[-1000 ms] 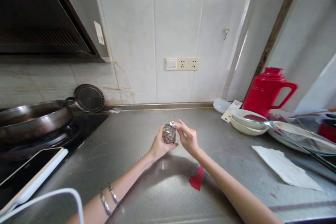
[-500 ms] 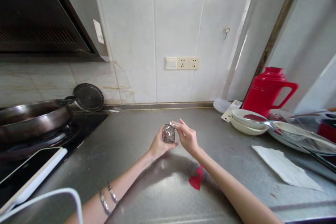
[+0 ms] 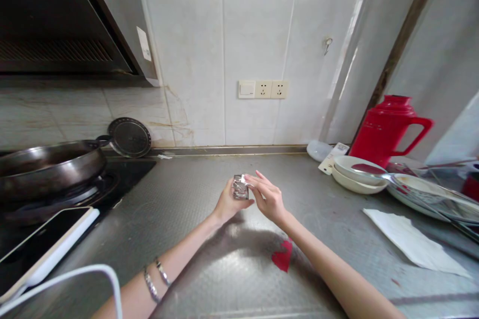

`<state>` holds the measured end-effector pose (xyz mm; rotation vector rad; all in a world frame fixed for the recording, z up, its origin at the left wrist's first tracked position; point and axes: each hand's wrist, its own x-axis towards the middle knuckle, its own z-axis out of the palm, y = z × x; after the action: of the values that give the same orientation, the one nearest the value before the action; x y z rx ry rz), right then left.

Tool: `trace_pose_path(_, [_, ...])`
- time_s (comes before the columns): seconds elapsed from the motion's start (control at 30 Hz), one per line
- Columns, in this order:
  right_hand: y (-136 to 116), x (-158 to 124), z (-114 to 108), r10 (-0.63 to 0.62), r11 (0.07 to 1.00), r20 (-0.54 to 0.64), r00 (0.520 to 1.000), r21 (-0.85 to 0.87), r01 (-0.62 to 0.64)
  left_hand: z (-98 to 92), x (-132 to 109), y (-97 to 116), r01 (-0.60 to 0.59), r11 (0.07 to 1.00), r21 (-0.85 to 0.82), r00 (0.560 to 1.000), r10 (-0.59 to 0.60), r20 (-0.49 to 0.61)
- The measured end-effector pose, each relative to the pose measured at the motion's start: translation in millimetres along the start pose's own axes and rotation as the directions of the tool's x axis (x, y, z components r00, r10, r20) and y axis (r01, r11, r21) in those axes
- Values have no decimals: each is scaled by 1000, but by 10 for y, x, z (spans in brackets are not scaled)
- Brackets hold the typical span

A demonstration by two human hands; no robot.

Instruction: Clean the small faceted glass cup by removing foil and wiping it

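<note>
Above the steel counter [image 3: 194,239], my left hand [image 3: 225,206] is wrapped round a small clear packet with dark contents [image 3: 240,188]. My right hand [image 3: 268,198] pinches a small white bit at the packet's top right corner with thumb and forefinger; its other fingers stick out. Both forearms reach in from the bottom edge, and two bracelets [image 3: 156,279] sit on the left wrist. A red scrap [image 3: 282,258] lies on the counter under my right forearm.
A dark wok [image 3: 52,167] sits on the hob at left, a round lid [image 3: 129,137] leaning on the wall behind it. A tablet [image 3: 45,244] with a white cable lies front left. At right: red jug [image 3: 389,127], stacked white bowls [image 3: 357,174], plates, a paper sheet [image 3: 411,241].
Both hands hold the packet the same way; the view has shifted slightly, so the hands sit a little lower and to the right of where they were.
</note>
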<state>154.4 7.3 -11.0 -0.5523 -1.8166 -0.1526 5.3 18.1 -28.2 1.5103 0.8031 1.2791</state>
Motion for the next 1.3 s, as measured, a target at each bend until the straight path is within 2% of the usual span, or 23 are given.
trace_pose_path(0.1, [45, -19, 31, 145, 989, -53, 988, -13, -146, 15, -39, 42, -35, 997, 63, 999, 34, 18])
trace_pose_path(0.2, [76, -48, 66, 304, 950, -108, 946, -44, -310, 22, -65, 39, -14, 993, 115, 998, 6, 68])
trace_pose_path(0.27, [70, -53, 74, 323, 943, -117, 939, -42, -330, 18, -62, 8, 2, 990, 139, 998, -12, 68])
trace_pose_path(0.4, [-1, -32, 50, 158, 987, -27, 987, 1, -158, -8, -16, -46, 16, 977, 214, 1000, -11, -27])
trace_pose_path(0.47, [-30, -30, 28, 40, 999, 51, 998, -3, -40, -22, 7, -45, 23, 970, 243, 999, -17, -29])
trace_pose_path(0.57, [-28, -43, -5, -127, 990, 168, 978, -33, 135, -33, 25, -31, 30, 973, 228, 999, -37, 26])
trace_pose_path(0.67, [9, -39, -29, -166, 983, 201, 965, -37, 177, -29, 21, -43, 15, 980, 196, 1000, -18, 18])
trace_pose_path(0.73, [32, -23, -30, -89, 995, 153, 984, -26, 94, -23, 5, -65, 2, 978, 207, 1000, -2, -1])
trace_pose_path(0.8, [48, -7, -14, 58, 998, 71, 996, -20, -56, -18, -18, -79, 5, 972, 234, 1000, -5, -3])
trace_pose_path(0.9, [56, -6, 28, 277, 960, -37, 960, -34, -278, -8, -49, -77, 31, 952, 305, 999, -33, 0])
trace_pose_path(0.97, [44, -18, 53, 312, 948, -54, 948, -48, -315, -3, -57, -73, 44, 944, 326, 999, -42, -15])
trace_pose_path(1.03, [12, -32, 63, 234, 971, -14, 972, -52, -234, -4, -51, -83, 52, 944, 325, 998, -40, -42])
trace_pose_path(1.13, [-57, -41, 47, 22, 998, 113, 993, -69, -14, -15, -29, -130, 27, 947, 321, 998, -9, -56])
trace_pose_path(1.23, [-107, -37, 17, -155, 981, 242, 958, -80, 179, -23, -17, -174, 23, 960, 278, 999, -9, -51])
trace_pose_path(1.3, [-108, -33, 6, -212, 968, 286, 935, -72, 242, -17, -16, -177, 34, 968, 248, 998, -21, -53])
